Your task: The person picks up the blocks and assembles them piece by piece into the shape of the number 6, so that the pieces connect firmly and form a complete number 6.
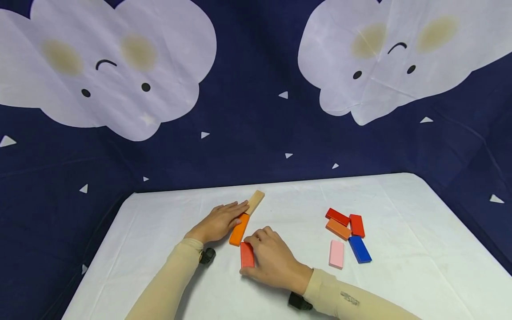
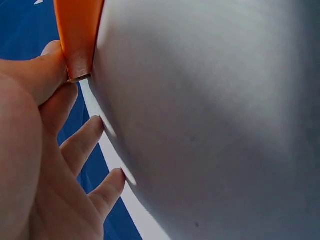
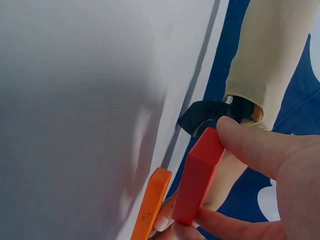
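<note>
My left hand [image 1: 218, 222] lies with fairly straight fingers across the meeting ends of a plain wooden block [image 1: 256, 201] and an orange block [image 1: 239, 229]. Its thumb and a fingertip touch the near end of the orange block [image 2: 80, 35] in the left wrist view, where the plain block cannot be made out. Between thumb and fingers, my right hand [image 1: 276, 260] grips a red block [image 1: 247, 255], just nearer to me than the orange one. The right wrist view shows this red block [image 3: 197, 175] beside the orange block [image 3: 152, 202], with a gap between them.
To the right on the white table [image 1: 292, 209] lie two red blocks [image 1: 337, 217], a darker orange block [image 1: 338, 229], a blue block [image 1: 360, 249] and a pink block [image 1: 336, 254]. A dark blue cloth [image 1: 248, 146] with clouds hangs behind the table.
</note>
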The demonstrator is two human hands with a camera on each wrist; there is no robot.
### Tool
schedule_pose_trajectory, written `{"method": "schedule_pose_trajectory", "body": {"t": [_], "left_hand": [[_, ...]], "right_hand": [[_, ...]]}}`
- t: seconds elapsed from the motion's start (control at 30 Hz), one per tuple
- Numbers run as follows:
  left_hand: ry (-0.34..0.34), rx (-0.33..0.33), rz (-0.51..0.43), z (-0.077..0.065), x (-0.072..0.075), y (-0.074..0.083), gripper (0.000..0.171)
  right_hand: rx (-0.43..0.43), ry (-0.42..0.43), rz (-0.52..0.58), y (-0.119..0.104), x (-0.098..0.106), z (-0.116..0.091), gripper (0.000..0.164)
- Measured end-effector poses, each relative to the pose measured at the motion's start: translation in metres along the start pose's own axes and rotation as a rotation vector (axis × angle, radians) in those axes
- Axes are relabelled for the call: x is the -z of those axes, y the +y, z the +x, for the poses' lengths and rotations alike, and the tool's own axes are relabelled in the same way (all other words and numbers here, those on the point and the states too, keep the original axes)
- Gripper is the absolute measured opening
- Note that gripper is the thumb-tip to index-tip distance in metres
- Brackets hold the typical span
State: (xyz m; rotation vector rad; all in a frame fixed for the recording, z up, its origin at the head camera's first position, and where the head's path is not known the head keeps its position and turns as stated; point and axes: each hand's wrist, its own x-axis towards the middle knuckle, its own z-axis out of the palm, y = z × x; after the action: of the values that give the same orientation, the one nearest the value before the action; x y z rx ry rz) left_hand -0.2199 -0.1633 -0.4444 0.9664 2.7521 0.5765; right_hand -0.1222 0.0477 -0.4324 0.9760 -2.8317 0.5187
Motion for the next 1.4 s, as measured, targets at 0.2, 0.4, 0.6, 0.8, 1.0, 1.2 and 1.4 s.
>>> {"method": "schedule_pose_trajectory", "body": {"t": [0.2,0.4,0.6,0.8,1.0,1.2,1.4], "left_hand": [[-0.004,-0.003,0.000,0.001,0.000,0.000,0.052],[-0.007,-0.009,0.005,0.001,0.000,-0.001,0.051],[-0.007,-0.008,-0.005,0.001,-0.001,-0.002,0.052],[-0.006,-0.001,-0.014,0.000,0.000,-0.002,0.051],[-0.005,-0.006,-0.013,0.000,-0.001,-0.001,0.051],[-0.004,-0.006,-0.009,0.000,-0.001,-0.001,0.051],[0.001,-0.011,-0.013,0.000,-0.001,-0.002,0.051]], "right_hand": [[-0.010,-0.027,-0.003,-0.005,-0.002,0.007,0.066],[-0.001,-0.049,0.001,-0.012,-0.006,0.013,0.066],[0.001,-0.063,-0.018,-0.016,-0.009,0.018,0.067],[-0.007,-0.083,-0.026,-0.019,-0.012,0.022,0.067],[-0.017,-0.103,-0.020,-0.020,-0.015,0.025,0.068],[-0.014,-0.107,-0.046,-0.019,-0.018,0.027,0.069],[-0.024,-0.108,-0.072,-0.019,-0.019,0.030,0.071]]}}
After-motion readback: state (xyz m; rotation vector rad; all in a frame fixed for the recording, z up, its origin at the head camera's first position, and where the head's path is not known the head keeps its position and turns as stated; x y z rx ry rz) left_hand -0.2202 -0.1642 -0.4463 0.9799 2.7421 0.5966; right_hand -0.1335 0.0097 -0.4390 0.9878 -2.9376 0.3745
